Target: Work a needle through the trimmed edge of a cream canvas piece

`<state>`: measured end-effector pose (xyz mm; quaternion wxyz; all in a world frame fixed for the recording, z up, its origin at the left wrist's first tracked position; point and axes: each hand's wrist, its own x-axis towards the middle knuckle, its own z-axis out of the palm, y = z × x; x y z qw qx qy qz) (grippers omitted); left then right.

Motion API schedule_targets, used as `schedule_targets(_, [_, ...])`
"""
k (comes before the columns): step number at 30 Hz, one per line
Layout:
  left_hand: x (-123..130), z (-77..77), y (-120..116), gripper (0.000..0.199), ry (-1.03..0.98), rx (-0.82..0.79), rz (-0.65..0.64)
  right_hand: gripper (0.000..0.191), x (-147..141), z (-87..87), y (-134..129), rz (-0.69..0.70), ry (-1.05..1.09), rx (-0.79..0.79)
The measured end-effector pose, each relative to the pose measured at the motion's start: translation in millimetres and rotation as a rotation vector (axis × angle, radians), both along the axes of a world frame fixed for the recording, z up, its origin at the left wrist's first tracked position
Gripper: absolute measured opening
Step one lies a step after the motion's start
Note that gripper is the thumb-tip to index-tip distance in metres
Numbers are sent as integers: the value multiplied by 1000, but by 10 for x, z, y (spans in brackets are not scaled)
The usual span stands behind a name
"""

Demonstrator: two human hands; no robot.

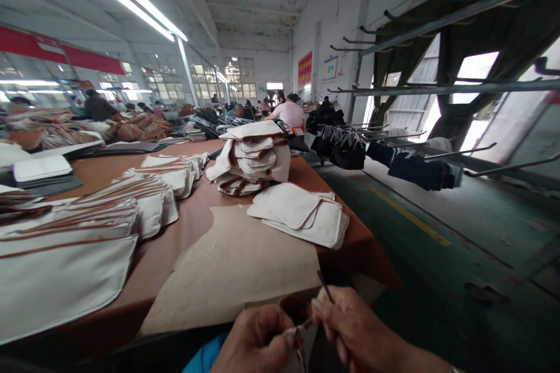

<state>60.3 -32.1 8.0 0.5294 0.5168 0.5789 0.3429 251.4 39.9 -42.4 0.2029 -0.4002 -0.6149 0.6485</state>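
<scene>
At the bottom centre, my left hand [258,341] is closed, thumb and fingers pinching the edge of a white leather-like piece with brown trim [301,338]. My right hand [356,323] is closed close beside it, fingertips at the same edge. A slim dark tool [324,287] sticks up out of the right hand; its lower part is hidden by the fingers, so its exact kind is unclear. Just beyond the hands a sheet of brown paperboard [245,259] lies on the table. Flat white stitched pieces [301,213] rest on its far right corner.
A tall stack of folded white pieces with brown edges [251,157] stands behind. Rows of overlapping white pieces [83,245] cover the left of the brown-covered table [192,227]. Metal racks with prongs [437,90] stand on the right. A co-worker [289,113] sits farther off.
</scene>
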Motion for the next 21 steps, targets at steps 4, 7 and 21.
schedule_targets(4, [-15, -80, 42, 33, -35, 18, 23, 33, -33, 413, -4, -37, 76, 248])
schedule_targets(7, [-17, -64, 48, 24, 48, 32, 38, 34, -133, 499, -24, 124, 49, 107])
schedule_targets(21, [-149, -33, 141, 19, 240, -55, -118, 9, -229, 360, -4, 124, -41, 414])
